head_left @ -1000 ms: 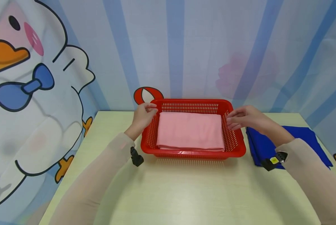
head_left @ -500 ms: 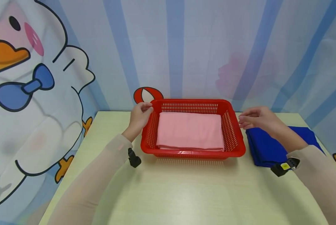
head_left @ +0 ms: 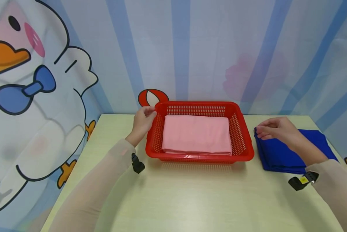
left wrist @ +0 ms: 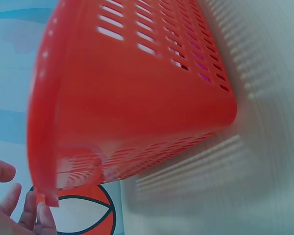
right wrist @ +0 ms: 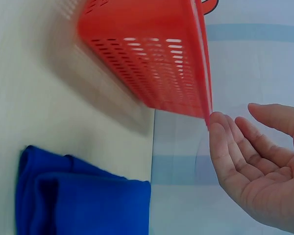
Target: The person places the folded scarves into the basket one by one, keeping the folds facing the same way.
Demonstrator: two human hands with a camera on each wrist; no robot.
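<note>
A pink folded cloth [head_left: 196, 134] lies flat inside a red plastic basket [head_left: 199, 158]. My left hand [head_left: 142, 123] hovers by the basket's back left corner, thumb and fingers apart; in the left wrist view its fingertips [left wrist: 45, 219] overlap the rim's corner. Over the back left corner of a folded blue cloth [head_left: 278, 158] is my right hand [head_left: 280, 131], its fingers loosely bent and holding nothing. The right wrist view shows that hand with palm and spread thumb visible, the blue cloth [right wrist: 103, 203] lower down on the table.
The basket and blue cloth share a pale wooden table [head_left: 188, 196], the cloth to the basket's right. Behind the table hangs a striped blue curtain [head_left: 205, 51] printed with a cartoon duck [head_left: 43, 129] at left.
My right hand has moved right, from over the basket's right rim to above the blue cloth. The left hand has drifted slightly left, off the basket's rim. Basket and pink cloth stay put.
</note>
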